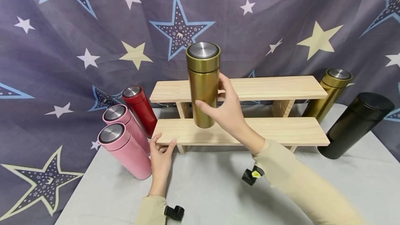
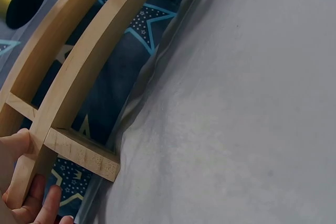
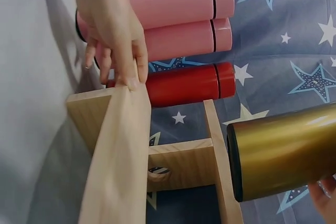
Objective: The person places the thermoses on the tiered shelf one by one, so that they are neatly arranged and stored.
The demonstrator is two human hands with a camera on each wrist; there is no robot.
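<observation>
My right hand (image 1: 230, 112) grips a gold thermos bottle (image 1: 203, 88) with a silver lid, upright around its lower half. The bottle is held in front of a two-tier wooden shelf (image 1: 275, 129), and its base appears above the lower tier; in the right wrist view the gold bottle (image 3: 286, 150) hangs clear of the wood. At the lower tier's left end, my left hand (image 1: 161, 160) pinches the board. The left wrist view has the thumb on one face of the board (image 2: 79, 77) and the other fingers at its far side.
Left of the shelf stand a red bottle (image 1: 140, 110) and two pink bottles, the front one (image 1: 131, 152) close beside my left hand. On the right are another gold bottle (image 1: 328, 93) and a black bottle (image 1: 356, 127). A star-patterned curtain (image 1: 250, 37) hangs behind the table (image 1: 212, 190).
</observation>
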